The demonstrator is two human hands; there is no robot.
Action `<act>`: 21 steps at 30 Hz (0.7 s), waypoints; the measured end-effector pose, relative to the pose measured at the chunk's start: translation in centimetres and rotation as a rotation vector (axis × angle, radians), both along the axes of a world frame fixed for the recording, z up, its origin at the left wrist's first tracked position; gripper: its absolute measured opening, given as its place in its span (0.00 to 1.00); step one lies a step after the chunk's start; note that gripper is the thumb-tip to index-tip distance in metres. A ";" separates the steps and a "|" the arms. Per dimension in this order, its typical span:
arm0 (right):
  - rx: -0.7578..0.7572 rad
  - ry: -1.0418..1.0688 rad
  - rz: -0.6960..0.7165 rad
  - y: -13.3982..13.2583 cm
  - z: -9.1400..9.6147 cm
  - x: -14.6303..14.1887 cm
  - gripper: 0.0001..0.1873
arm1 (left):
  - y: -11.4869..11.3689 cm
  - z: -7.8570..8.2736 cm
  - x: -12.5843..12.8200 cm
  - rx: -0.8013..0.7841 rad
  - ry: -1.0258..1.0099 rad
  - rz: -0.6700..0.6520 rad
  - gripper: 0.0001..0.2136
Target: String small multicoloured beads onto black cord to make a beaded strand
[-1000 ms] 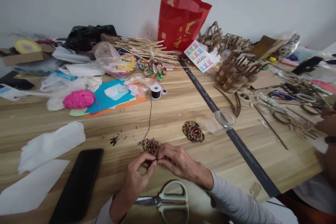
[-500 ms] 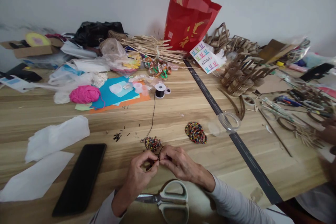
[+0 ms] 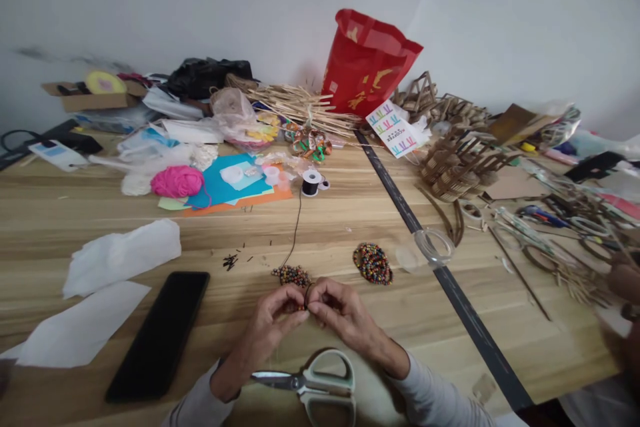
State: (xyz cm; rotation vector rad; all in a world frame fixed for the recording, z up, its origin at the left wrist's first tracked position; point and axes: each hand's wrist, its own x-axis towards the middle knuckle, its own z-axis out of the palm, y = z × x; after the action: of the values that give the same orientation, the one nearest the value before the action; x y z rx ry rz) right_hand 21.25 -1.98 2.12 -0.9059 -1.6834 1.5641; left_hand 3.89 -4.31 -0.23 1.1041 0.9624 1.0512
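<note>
Your left hand and right hand pinch the thin black cord with closed fingers, low middle; keep it tight beside the small colourful bead cluster.

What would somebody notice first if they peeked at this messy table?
Probably the tall red bag standing at the back against the wall, and the bright pink yarn ball on the left beside blue paper. Close to the camera, the left hand and right hand pinch a thin black cord next to a small cluster of colourful beads, with scissors lying just below them.
</note>
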 end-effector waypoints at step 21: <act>0.938 -0.950 0.516 -6.3 0.4 2.3 0.23 | 1.6 0.8 -2.1 -0.189 -0.287 0.318 0.11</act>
State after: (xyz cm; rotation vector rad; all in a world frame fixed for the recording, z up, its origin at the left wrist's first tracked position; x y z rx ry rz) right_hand 23.58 -8.27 2.51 -0.7267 -3.0889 0.3244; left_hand 1.79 -2.74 0.59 0.6358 0.9993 1.3061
